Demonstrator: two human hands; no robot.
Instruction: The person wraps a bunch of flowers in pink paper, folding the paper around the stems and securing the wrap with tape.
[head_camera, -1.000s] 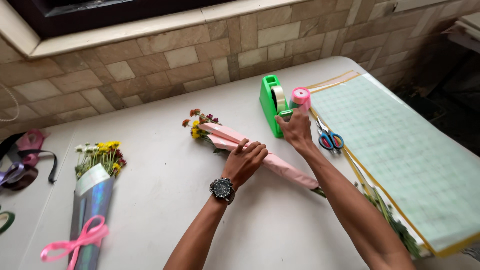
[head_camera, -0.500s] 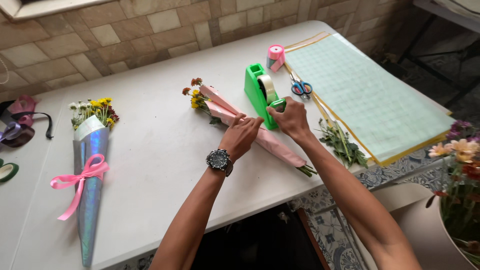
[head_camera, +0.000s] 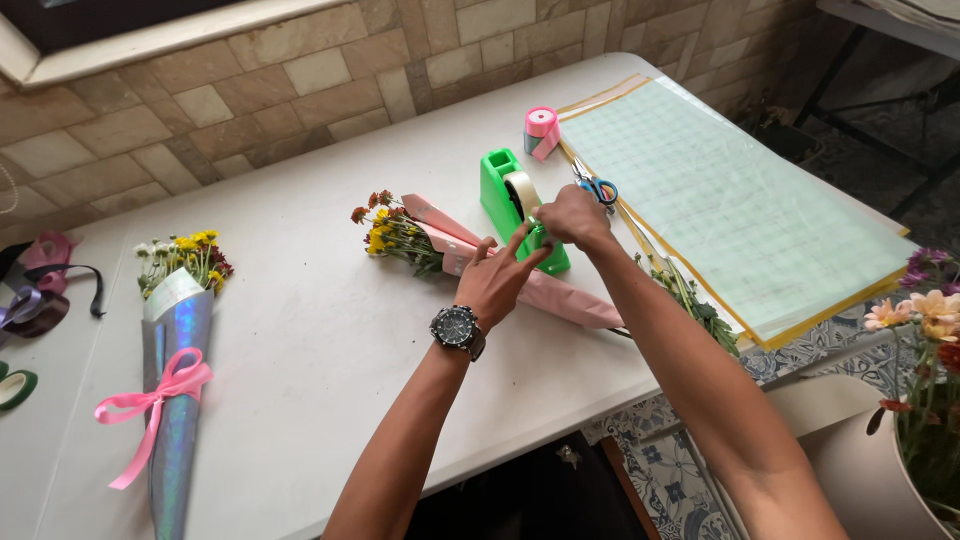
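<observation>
Green tape dispenser (head_camera: 520, 208): right hand (head_camera: 570, 215) has moved onto it, fingers pinched on tape; left hand (head_camera: 497, 285), fingers spread, pins the pink-wrapped bouquet (head_camera: 470, 250) beside it.

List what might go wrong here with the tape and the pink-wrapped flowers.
1. The left hand has only part of its palm on the pink-wrapped bouquet, so the paper may spring open.
2. The right hand pulls at the green tape dispenser; it might tip or slide.
3. Fingers sit near the cutter edge and may get nicked.
</observation>
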